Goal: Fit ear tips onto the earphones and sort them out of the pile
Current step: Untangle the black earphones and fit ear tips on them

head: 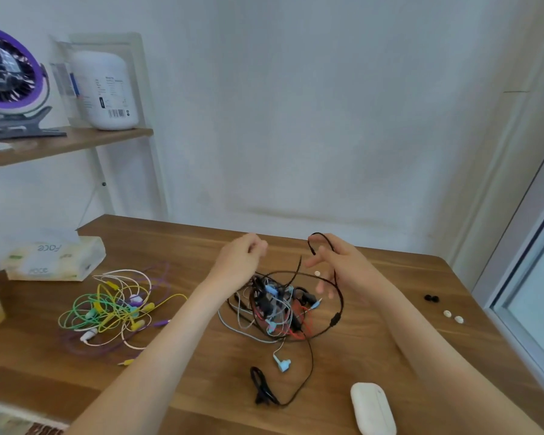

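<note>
Hands are hovering above the tangled earphone pile (277,306) at the centre of the wooden table (220,387). The right hand (343,262) is pinching a loop of black earphone cable (334,320); the left hand (242,259) is curling its fingers, and I cannot tell whether it is holding anything. Coloured earphones (113,306) are lying at the pile's 9 o'clock, and loose ear tips (447,313) at its 3 o'clock.

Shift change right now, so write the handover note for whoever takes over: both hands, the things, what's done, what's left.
Left hand: fingers curled above the tangled pile; what it holds is unclear.
Right hand: black cable looped over it, running down round the pile; grip unclear.
Done: colourful bunch lies apart on the left.
Left: untangle the pile and fit tips; black ear tips and white ear tips wait far right.
</note>
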The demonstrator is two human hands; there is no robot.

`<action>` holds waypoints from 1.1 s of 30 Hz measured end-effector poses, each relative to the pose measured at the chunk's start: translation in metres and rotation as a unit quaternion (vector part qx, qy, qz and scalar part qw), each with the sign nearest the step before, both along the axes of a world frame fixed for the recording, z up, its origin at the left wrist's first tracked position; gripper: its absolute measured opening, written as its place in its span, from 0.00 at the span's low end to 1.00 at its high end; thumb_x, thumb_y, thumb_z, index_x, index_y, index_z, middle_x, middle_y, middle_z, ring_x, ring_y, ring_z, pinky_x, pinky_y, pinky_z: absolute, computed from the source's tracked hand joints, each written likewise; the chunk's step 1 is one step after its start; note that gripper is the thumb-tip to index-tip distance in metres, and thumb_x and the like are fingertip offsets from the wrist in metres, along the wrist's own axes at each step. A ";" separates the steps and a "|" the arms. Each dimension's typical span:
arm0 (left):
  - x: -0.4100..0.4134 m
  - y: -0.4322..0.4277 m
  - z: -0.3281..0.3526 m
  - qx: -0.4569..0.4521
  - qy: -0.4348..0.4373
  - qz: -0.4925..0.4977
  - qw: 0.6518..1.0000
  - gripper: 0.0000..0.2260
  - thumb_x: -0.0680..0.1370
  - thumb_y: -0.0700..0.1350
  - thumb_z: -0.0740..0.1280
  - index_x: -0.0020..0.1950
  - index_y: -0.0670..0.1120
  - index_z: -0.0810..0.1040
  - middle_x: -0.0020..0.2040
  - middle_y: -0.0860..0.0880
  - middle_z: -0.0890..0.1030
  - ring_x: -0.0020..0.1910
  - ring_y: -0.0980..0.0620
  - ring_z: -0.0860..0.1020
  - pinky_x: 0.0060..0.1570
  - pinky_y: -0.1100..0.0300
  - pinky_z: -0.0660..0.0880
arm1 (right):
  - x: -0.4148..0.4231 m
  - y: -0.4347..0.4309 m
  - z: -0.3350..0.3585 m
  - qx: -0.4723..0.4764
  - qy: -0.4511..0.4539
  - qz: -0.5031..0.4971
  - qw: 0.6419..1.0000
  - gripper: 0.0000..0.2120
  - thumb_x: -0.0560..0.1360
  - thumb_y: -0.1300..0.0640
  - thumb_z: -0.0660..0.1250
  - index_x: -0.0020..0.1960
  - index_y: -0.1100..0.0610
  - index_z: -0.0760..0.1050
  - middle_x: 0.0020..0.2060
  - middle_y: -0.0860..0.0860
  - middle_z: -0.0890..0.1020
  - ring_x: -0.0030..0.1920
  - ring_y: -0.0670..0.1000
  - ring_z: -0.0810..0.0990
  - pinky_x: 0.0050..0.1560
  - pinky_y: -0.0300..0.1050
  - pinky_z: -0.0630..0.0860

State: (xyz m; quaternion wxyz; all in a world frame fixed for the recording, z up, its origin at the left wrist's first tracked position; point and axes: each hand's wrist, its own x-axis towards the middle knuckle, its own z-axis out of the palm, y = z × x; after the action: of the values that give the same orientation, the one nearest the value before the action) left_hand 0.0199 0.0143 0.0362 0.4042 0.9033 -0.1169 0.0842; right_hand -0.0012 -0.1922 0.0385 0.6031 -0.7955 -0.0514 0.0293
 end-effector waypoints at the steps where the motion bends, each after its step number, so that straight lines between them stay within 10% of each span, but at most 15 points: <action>1: 0.002 0.002 0.000 -0.025 -0.009 0.042 0.999 0.12 0.83 0.48 0.55 0.47 0.45 0.75 0.44 0.51 0.78 0.44 0.53 0.75 0.41 0.61 0.68 | 0.000 0.000 0.000 -0.003 -0.005 -0.001 1.000 0.14 0.83 0.56 0.54 0.68 0.49 0.68 0.48 0.54 0.83 0.28 0.55 0.78 0.24 0.42 0.72; 6: 0.000 0.005 0.007 -0.023 0.028 -0.023 0.999 0.09 0.82 0.47 0.58 0.60 0.48 0.72 0.54 0.54 0.76 0.54 0.54 0.75 0.50 0.62 0.71 | -0.003 -0.001 0.006 -0.091 -0.035 0.046 0.994 0.13 0.81 0.53 0.59 0.64 0.50 0.74 0.37 0.41 0.83 0.27 0.45 0.69 0.28 0.37 0.68; 8: -0.004 -0.001 0.006 0.007 0.072 -0.111 0.991 0.22 0.80 0.47 0.64 0.73 0.49 0.63 0.67 0.52 0.70 0.65 0.55 0.70 0.62 0.59 0.67 | -0.007 0.005 0.014 -0.139 -0.043 0.087 0.986 0.11 0.81 0.52 0.60 0.61 0.50 0.77 0.29 0.36 0.78 0.29 0.42 0.69 0.33 0.35 0.67; 12: -0.010 -0.005 0.002 -0.043 0.144 -0.226 0.962 0.37 0.76 0.45 0.69 0.77 0.57 0.51 0.76 0.57 0.54 0.75 0.55 0.54 0.73 0.53 0.56 | -0.013 0.017 0.032 -0.168 -0.100 0.119 0.973 0.18 0.77 0.67 0.59 0.54 0.47 0.78 0.44 0.38 0.81 0.40 0.35 0.77 0.42 0.28 0.69; 19: -0.011 -0.017 0.018 -0.084 0.127 -0.270 0.951 0.32 0.71 0.63 0.69 0.71 0.55 0.66 0.69 0.59 0.71 0.69 0.63 0.68 0.68 0.58 0.64 | -0.008 0.025 0.062 -0.046 -0.218 0.071 0.972 0.16 0.77 0.70 0.62 0.59 0.54 0.75 0.44 0.51 0.79 0.39 0.46 0.78 0.43 0.38 0.77; 24: -0.010 -0.025 0.033 -0.042 0.049 -0.185 0.981 0.06 0.77 0.56 0.66 0.50 0.56 0.79 0.49 0.57 0.83 0.53 0.59 0.79 0.60 0.55 0.72 | -0.008 0.030 0.081 0.080 -0.269 0.094 0.955 0.18 0.78 0.72 0.59 0.63 0.56 0.72 0.50 0.54 0.80 0.49 0.48 0.83 0.54 0.40 0.77; 28: -0.016 -0.029 0.044 -0.136 0.020 -0.172 0.975 0.12 0.83 0.48 0.56 0.49 0.45 0.76 0.41 0.51 0.85 0.46 0.53 0.82 0.58 0.54 0.74 | -0.003 0.030 0.069 0.162 -0.258 0.051 0.951 0.29 0.75 0.65 0.68 0.70 0.48 0.60 0.59 0.50 0.75 0.56 0.47 0.80 0.56 0.43 0.76; 33: -0.018 -0.031 0.058 -0.279 -0.040 -0.132 0.950 0.14 0.84 0.48 0.53 0.41 0.44 0.68 0.26 0.52 0.68 0.28 0.49 0.74 0.41 0.52 0.75 | -0.001 0.037 0.018 -0.012 -0.075 0.169 0.983 0.28 0.68 0.46 0.73 0.66 0.51 0.71 0.59 0.45 0.79 0.60 0.43 0.77 0.62 0.47 0.74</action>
State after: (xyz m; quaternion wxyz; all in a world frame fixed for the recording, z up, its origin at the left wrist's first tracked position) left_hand 0.0015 -0.0167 0.0943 0.6427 0.7266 -0.2233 0.0951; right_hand -0.0018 -0.1549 0.0567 0.5745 -0.7822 -0.2302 0.0713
